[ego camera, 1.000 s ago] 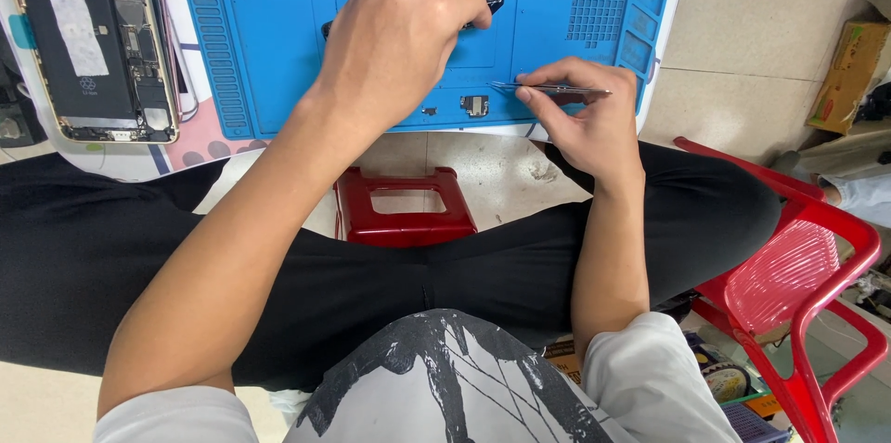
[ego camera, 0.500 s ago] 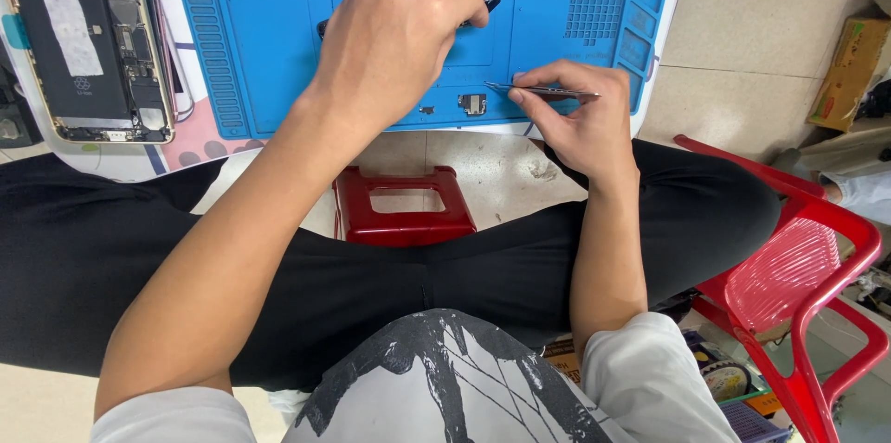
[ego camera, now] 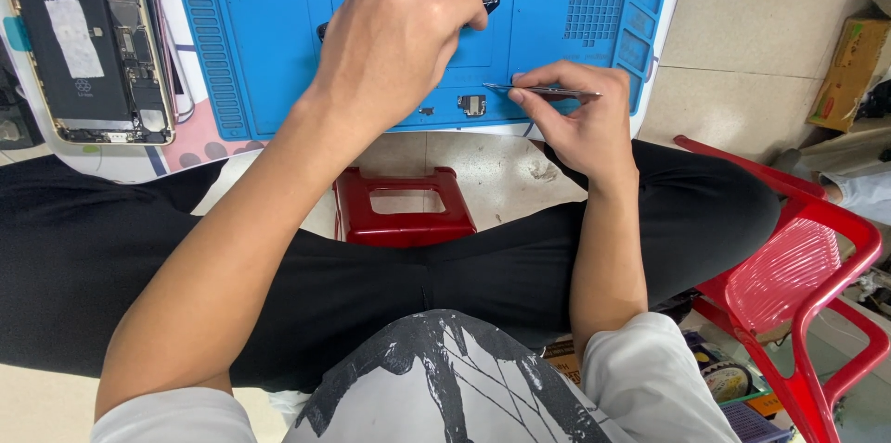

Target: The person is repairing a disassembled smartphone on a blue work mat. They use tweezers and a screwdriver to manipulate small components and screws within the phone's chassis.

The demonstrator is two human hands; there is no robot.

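The left hand (ego camera: 399, 39) is held palm down over the blue work mat (ego camera: 269, 44) on the counter, its fingers curled together around a dark-tipped tool (ego camera: 489, 4), of which only the ends are seen. The right hand (ego camera: 580, 123) is rested at the mat's near edge, its fingers pinched on metal tweezers (ego camera: 543, 89) that are laid almost level, tips pointing left above a small metal part (ego camera: 471, 105). Compared with half a second ago, both hands are seen almost unchanged. An opened phone (ego camera: 88, 39) is left lying at the far left.
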